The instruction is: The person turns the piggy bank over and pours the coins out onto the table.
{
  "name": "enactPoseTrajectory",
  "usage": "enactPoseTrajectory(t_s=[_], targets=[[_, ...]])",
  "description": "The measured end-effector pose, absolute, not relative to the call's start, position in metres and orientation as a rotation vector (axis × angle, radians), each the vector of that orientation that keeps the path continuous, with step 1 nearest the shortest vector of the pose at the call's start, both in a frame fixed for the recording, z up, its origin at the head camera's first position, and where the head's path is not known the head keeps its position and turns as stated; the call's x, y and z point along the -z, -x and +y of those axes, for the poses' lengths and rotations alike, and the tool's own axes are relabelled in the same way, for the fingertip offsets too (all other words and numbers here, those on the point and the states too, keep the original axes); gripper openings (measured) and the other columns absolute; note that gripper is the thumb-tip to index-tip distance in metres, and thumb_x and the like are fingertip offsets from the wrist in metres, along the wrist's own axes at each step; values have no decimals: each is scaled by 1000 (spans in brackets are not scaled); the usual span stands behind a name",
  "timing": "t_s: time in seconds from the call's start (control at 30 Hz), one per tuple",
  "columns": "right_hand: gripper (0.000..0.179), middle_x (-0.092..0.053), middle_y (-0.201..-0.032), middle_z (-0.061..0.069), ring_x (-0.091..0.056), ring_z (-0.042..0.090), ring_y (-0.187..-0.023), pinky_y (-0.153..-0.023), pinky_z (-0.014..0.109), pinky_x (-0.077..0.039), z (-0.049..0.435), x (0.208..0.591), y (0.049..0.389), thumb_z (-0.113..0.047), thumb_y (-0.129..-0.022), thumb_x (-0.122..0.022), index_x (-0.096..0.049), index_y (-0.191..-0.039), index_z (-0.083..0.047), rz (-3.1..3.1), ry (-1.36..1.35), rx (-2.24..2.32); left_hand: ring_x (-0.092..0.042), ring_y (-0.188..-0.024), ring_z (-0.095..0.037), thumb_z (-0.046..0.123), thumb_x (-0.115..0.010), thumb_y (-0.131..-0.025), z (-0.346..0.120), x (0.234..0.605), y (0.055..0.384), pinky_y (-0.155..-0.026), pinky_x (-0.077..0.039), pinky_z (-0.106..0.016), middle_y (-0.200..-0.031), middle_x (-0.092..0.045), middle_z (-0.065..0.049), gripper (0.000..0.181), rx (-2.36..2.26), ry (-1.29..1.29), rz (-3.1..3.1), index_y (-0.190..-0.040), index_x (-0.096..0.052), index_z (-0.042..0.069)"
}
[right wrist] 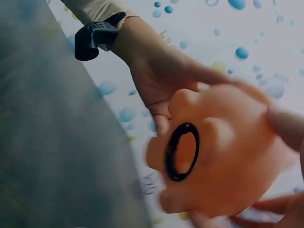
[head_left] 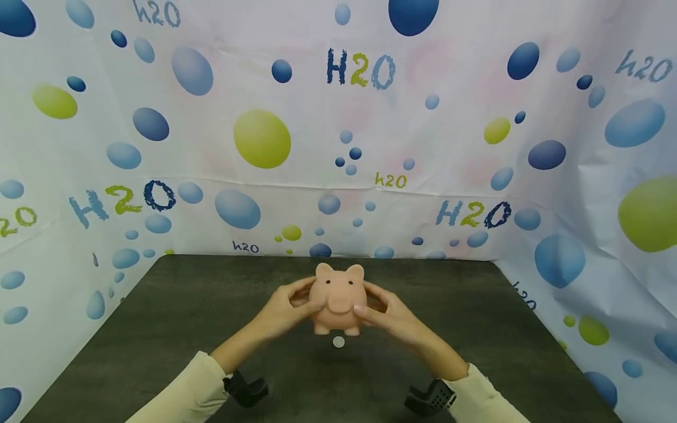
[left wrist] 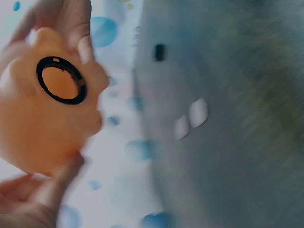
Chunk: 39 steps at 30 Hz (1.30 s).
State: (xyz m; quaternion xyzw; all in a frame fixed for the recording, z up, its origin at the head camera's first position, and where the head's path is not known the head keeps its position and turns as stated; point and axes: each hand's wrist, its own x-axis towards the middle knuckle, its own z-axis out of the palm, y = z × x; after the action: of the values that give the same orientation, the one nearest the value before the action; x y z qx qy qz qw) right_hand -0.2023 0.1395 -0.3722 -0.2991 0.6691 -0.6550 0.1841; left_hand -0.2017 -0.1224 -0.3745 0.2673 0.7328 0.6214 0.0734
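Note:
A peach-coloured piggy bank (head_left: 338,299) is held up over the dark table, its face toward the head camera. My left hand (head_left: 285,308) grips one side, with the thumb on the front and the fingers round the flank. On the opposite side my right hand (head_left: 388,311) holds it the same way. Both wrist views show the underside, where a black ring (left wrist: 61,80) surrounds an uncovered round hole. Below the piggy bank a pale coin (head_left: 338,341) appears in the head view. The left wrist view shows two blurred whitish discs, one of them a larger disc (left wrist: 198,112).
A small dark object (left wrist: 159,52), too blurred to identify, appears over the table surface in the left wrist view. The dark table (head_left: 211,294) ends at a white backdrop (head_left: 317,117) with blue and green bubbles. Each wrist carries a black camera mount (head_left: 245,389).

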Motion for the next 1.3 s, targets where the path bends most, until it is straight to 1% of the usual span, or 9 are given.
enactPoseTrajectory(t_s=[0.13, 0.2, 0.27, 0.37, 0.6, 0.8, 0.93, 1.07, 1.3], targets=[[84, -17, -155, 21, -36, 27, -137, -104, 39, -45, 139, 368, 199, -7, -88, -70, -17, -153, -5, 2131, 1340, 1859, -45, -132, -29, 12, -77, -83, -128, 366, 199, -103, -45, -35, -149, -36, -19, 87, -1862, -1289, 2317, -152, -24, 5], [90, -13, -156, 24, -33, 24, -140, -107, 39, -41, 138, 379, 202, 0, -84, -72, -16, -153, -3, 2171, 1486, 1849, -41, -136, -21, 9, -79, -80, -130, 374, 199, -106, -42, -35, -152, -32, -16, 93, -1839, -1364, 2317, -153, -21, 7], [91, -12, -155, 28, -33, 20, -139, -107, 39, -41, 138, 396, 205, 6, -82, -71, -14, -152, 1, 2161, 1525, 1825, -38, -137, -12, 8, -79, -79, -131, 388, 199, -108, -40, -34, -154, -28, -17, 95, -1819, -1323, 2287, -153, -20, 6], [89, -13, -156, 26, -36, 12, -138, -108, 35, -40, 138, 421, 207, 8, -84, -68, -13, -153, -1, 2122, 1382, 1799, -38, -136, -6, 6, -76, -82, -133, 411, 200, -106, -41, -32, -154, -26, -22, 91, -1802, -1176, 2229, -153, -19, 4], [83, -14, -157, 21, -36, 17, -138, -109, 35, -40, 139, 430, 212, 1, -88, -68, -18, -154, -8, 2087, 1242, 1857, -41, -135, -21, 9, -77, -81, -133, 418, 205, -104, -43, -36, -152, -29, -21, 90, -1838, -1110, 2225, -152, -23, 4], [78, -20, -154, 23, -36, 37, -136, -104, 37, -45, 139, 420, 211, -1, -91, -64, -18, -154, -8, 2046, 1142, 1888, -45, -132, -29, 10, -74, -85, -131, 409, 207, -102, -46, -34, -152, -30, -21, 83, -1837, -1023, 2251, -151, -26, 6], [71, -24, -153, 23, -37, 46, -132, -98, 40, -50, 139, 418, 209, -5, -94, -60, -20, -153, -9, 2021, 1011, 1909, -47, -128, -40, 13, -69, -90, -128, 409, 206, -98, -49, -33, -149, -31, -27, 76, -1886, -926, 2167, -150, -25, 0], [67, -26, -152, 22, -40, 45, -130, -96, 41, -51, 139, 418, 208, -11, -96, -57, -21, -153, -6, 2045, 920, 1881, -48, -126, -43, 17, -65, -94, -125, 409, 204, -96, -51, -37, -148, -31, -29, 71, -1885, -809, 2139, -149, -25, -4], [63, -33, -147, 25, -52, 34, -121, -97, 45, -50, 135, 418, 206, -29, -101, -50, -24, -150, 0, 1901, 607, 1880, -55, -119, -32, 39, -54, -98, -117, 404, 200, -96, -50, -45, -141, -46, -22, 64, -1810, -451, 2162, -145, -37, -2]])
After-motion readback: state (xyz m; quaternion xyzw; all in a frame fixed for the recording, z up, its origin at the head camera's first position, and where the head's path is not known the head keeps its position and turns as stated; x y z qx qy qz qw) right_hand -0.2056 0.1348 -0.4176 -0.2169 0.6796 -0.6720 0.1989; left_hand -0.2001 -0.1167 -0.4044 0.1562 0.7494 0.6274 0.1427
